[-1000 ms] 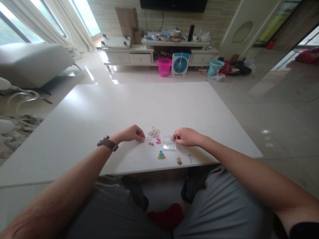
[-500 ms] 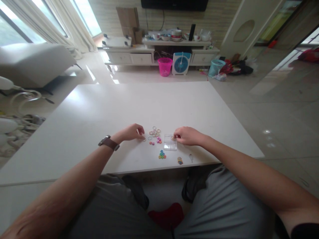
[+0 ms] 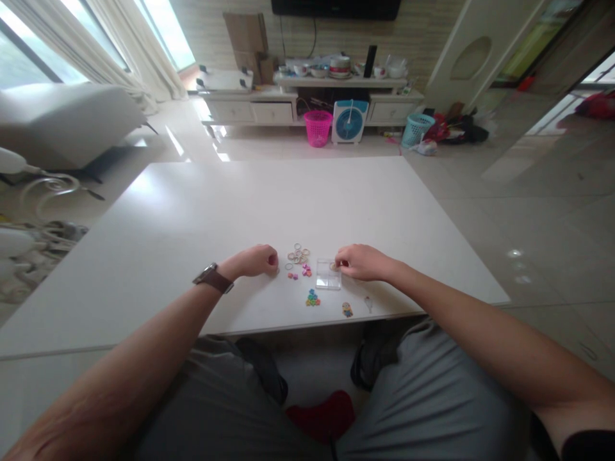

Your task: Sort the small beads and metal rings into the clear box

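Observation:
A clear divided box (image 3: 328, 275) lies on the white table. My right hand (image 3: 358, 261) is at its upper right compartment, fingers pinched at a small ring (image 3: 333, 266). My left hand (image 3: 262, 260) is closed on the table, left of a pile of rings (image 3: 298, 256), with a ring's edge showing at its fingertips. Pink and orange pieces (image 3: 306, 271) lie between the pile and the box. Nearer me are blue, green and yellow pieces (image 3: 312, 298), a yellow and blue figure (image 3: 346, 310) and a small clear item (image 3: 368, 304).
The white table (image 3: 288, 198) has its front edge just above my legs. Beyond it on the floor stand a pink basket (image 3: 318, 128), a blue fan (image 3: 349, 121) and a light blue basket (image 3: 418, 130), before a low cabinet (image 3: 272, 113).
My left hand has shifted slightly, its fingers now curled in closer over the ring beneath them. My right hand and the box have hardly moved.

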### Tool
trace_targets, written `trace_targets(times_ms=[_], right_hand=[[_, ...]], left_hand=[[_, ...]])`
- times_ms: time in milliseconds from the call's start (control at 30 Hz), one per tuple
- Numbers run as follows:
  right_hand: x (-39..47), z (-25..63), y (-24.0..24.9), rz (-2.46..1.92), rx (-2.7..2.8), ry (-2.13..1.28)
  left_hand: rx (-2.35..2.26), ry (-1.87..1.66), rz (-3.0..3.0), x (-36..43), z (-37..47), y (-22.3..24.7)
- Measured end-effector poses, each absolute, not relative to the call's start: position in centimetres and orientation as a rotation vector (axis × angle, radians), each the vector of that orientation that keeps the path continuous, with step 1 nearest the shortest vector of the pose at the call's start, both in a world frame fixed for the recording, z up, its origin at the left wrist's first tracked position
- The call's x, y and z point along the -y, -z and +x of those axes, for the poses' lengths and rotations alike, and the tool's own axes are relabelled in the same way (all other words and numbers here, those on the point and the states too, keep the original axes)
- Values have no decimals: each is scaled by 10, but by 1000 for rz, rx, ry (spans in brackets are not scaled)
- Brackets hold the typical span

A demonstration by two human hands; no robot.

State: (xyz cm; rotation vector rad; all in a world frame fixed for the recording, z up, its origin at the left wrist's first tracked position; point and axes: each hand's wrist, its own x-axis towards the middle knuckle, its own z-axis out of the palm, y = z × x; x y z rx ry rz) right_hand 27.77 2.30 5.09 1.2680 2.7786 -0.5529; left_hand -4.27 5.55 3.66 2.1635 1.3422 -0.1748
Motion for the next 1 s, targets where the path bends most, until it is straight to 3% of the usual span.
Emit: trace_targets(times_ms=[233, 433, 533, 667, 800, 1000], right_hand=[[-20, 271, -55, 1351, -2886, 741], [0, 242, -61, 1611, -2828, 1573], [7, 233, -57, 1584, -2809, 1821], [6, 233, -56, 1580, -2858, 1766], [-10, 248, -60, 1733, -2925, 1476], [-32, 273, -55, 1731, -2822, 1170]], left_hand=[[-1196, -219, 1963, -52, -32, -41], [-1007, -519, 1689, -22, 12, -48], [-1004, -602, 1635, -11, 24, -49], [-974, -619, 1587, -9, 25, -48], [-983, -648, 1585, -17, 17, -47], [-1281, -582, 1978, -34, -3, -46]])
